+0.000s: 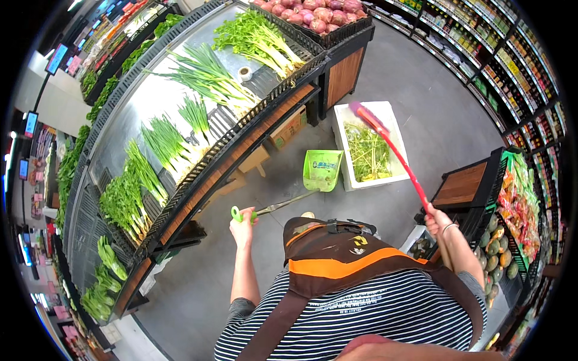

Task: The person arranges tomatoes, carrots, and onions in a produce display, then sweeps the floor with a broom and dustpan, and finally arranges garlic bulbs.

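Note:
My left hand (244, 225) grips the green-tipped handle of a long-handled dustpan. Its green pan (322, 169) rests on the grey floor, the mouth facing away from me. My right hand (439, 222) is closed around the red handle of a broom (402, 160). The broom's red and purple head (368, 116) is raised and overlaps a white foam box (370, 184) in the view; whether it touches the box I cannot tell. Inside the box lie green and yellowish vegetable trimmings (368, 153). The pan stands close beside the box's left side.
Along the left curves a produce stand (271, 108) with celery (257, 40), spring onions (212, 81) and a tape roll (244, 73). Red onions (316, 16) fill a crate at its far end. Cardboard boxes (289, 128) sit underneath. A mango-like fruit display (496, 252) stands right, with stocked shelves (487, 54) beyond.

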`<action>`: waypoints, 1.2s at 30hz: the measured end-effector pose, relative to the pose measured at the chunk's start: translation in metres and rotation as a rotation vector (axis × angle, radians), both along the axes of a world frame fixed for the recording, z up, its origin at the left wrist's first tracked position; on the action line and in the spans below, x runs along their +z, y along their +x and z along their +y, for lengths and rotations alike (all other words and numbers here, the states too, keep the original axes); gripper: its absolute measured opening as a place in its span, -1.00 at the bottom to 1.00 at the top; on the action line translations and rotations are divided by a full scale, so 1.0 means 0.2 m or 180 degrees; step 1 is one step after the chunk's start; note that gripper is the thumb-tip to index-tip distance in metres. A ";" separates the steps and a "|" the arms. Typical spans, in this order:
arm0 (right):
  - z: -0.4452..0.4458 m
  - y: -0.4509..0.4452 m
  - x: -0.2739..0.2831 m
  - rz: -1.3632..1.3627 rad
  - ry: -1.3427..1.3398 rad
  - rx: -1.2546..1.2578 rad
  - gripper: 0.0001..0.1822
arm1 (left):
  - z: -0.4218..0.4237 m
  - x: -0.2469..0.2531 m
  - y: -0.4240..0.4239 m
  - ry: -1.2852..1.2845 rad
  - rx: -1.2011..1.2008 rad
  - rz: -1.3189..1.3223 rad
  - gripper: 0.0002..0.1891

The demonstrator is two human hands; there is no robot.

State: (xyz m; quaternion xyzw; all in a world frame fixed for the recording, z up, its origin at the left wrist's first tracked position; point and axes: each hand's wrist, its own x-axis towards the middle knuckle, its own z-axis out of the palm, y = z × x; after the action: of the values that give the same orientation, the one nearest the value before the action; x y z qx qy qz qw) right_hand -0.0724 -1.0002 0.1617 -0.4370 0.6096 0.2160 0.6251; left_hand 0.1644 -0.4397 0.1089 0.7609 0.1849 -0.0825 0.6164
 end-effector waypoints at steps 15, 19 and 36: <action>0.78 -0.28 0.02 -0.0182 0.0501 -0.1001 -0.47 | 0.14 0.01 0.29 0.0890 -0.0776 0.0117 -0.67; 0.96 -0.30 0.01 -0.0081 0.0303 -0.0902 -0.45 | 0.09 0.02 0.40 0.1271 -0.0955 0.0187 -0.65; 0.65 -0.37 -0.14 -0.0646 0.0930 -0.2216 -0.44 | -0.27 -0.13 0.79 0.1236 -0.0817 0.0470 -0.72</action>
State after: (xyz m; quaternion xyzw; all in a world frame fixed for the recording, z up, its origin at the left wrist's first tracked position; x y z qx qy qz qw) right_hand -0.1463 -0.8697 0.1327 -0.1295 0.6193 0.0313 0.7738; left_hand 0.3227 -0.4943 0.0820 0.8744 0.1436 -0.1784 0.4278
